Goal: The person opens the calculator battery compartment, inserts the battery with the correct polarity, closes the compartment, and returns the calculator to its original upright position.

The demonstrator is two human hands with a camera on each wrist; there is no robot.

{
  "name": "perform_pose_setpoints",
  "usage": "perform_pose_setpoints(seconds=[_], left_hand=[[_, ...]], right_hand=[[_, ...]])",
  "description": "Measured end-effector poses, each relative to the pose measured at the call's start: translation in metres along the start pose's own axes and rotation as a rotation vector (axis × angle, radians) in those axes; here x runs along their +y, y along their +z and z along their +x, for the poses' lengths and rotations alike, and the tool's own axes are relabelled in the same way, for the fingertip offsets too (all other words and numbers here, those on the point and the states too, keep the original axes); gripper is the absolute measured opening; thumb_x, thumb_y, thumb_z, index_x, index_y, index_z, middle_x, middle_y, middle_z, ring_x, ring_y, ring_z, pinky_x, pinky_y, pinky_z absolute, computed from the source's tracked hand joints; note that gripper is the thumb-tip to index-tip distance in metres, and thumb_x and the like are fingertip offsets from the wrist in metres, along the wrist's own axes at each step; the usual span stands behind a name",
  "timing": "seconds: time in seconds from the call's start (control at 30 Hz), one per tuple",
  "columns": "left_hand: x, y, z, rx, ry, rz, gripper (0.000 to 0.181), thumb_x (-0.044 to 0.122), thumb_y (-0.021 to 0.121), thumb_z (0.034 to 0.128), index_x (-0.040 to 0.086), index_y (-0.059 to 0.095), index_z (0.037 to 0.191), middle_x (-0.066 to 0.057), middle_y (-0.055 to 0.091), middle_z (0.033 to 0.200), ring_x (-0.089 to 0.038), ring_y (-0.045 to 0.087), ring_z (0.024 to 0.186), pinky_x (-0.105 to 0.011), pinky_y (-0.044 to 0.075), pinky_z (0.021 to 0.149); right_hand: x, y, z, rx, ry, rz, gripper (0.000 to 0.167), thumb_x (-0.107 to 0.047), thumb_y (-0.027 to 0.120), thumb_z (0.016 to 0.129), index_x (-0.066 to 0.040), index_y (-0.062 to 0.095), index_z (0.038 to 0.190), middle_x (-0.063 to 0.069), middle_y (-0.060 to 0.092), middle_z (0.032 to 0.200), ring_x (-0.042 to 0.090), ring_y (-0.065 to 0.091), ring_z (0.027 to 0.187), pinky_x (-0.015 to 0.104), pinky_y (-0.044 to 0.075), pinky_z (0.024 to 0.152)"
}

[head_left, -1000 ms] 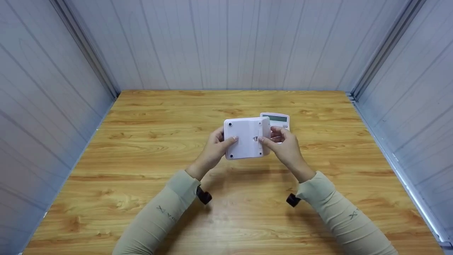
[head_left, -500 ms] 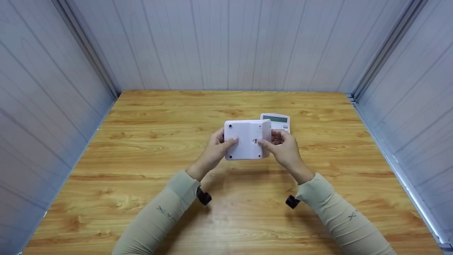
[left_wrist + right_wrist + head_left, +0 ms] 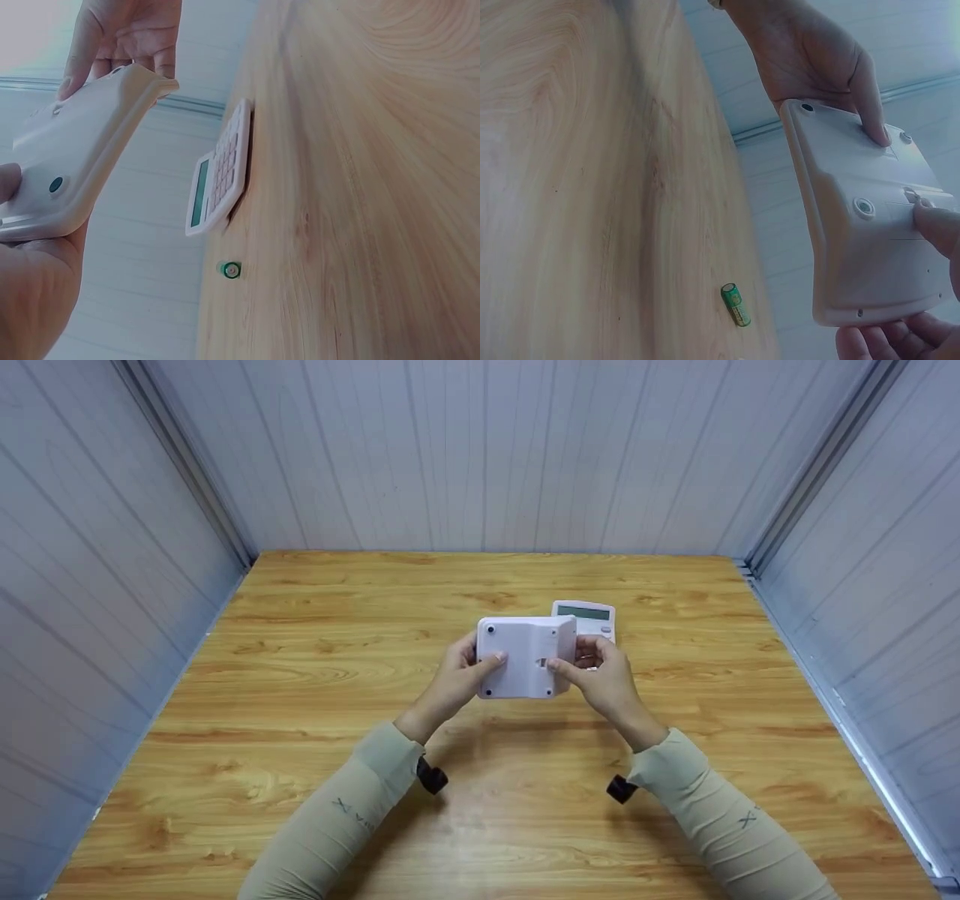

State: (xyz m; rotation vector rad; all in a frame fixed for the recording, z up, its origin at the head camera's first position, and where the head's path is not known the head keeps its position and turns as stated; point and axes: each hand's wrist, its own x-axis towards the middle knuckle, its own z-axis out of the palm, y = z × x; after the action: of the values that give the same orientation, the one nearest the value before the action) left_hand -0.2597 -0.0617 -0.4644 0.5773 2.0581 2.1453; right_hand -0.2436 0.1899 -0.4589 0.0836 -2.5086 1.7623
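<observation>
Holding white calculator [image 3: 520,652] above bench [image 3: 337,652], pinched by fingers [image 3: 877,344] of left hand [image 3: 456,669] and right hand [image 3: 604,669]. Apparently opening or closing battery cover [image 3: 901,222]; next, probably calls for steady support, sliding pressure.

Front of the white device [image 3: 521,671] hidden in every view
In the head view it covers most of the left hand's [image 3: 454,670] fingers, and with the right hand [image 3: 606,673] it hides the lower part of the calculator [image 3: 583,613]; the right wrist view's edge cuts off the right hand, the battery's [image 3: 736,304] print is too small to read, and both sleeves [image 3: 334,816] run off the head view's bottom.
</observation>
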Motion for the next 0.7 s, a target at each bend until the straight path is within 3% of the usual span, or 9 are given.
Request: perform_pose_setpoints(seconds=[0.27, 0.47, 0.7], left_hand=[[0.0030, 0.0002, 0.0002, 0.010, 0.065, 0.133, 0.036, 0.005, 0.065, 0.1055, -0.006, 0.062, 0.140, -0.028, 0.074, 0.124, -0.034, 0.077, 0.108, -0.050, 0.068, 0.089], [0.0033, 0.0026, 0.0001, 0.009, 0.161, 0.299, 0.033, 0.006, 0.066, 0.1069, -0.006, 0.064, 0.138, -0.026, 0.075, 0.128, -0.039, 0.076, 0.116, -0.052, 0.066, 0.095], [-0.0009, 0.0063, -0.0019, -0.021, 0.314, 0.508, 0.033, 0.003, 0.063, 0.1079, -0.005, 0.064, 0.140, -0.025, 0.074, 0.134, -0.037, 0.074, 0.124, -0.045, 0.065, 0.100]], right_hand=[[0.0039, 0.0007, 0.0020, -0.027, -0.010, -0.007, 0.056, -0.022, 0.086, 0.096, 0.002, 0.064, 0.141, 0.021, 0.069, 0.132, 0.030, 0.067, 0.115, 0.024, 0.057, 0.092], [0.0020, -0.0004, 0.0013, -0.051, 0.015, 0.026, 0.062, -0.020, 0.083, 0.098, 0.005, 0.058, 0.149, 0.027, 0.064, 0.139, 0.035, 0.068, 0.120, 0.020, 0.057, 0.093], [-0.0045, 0.0019, 0.0006, -0.068, 0.046, 0.136, 0.057, -0.016, 0.076, 0.101, 0.009, 0.056, 0.148, 0.022, 0.067, 0.129, 0.017, 0.074, 0.105, 0.020, 0.063, 0.085]])
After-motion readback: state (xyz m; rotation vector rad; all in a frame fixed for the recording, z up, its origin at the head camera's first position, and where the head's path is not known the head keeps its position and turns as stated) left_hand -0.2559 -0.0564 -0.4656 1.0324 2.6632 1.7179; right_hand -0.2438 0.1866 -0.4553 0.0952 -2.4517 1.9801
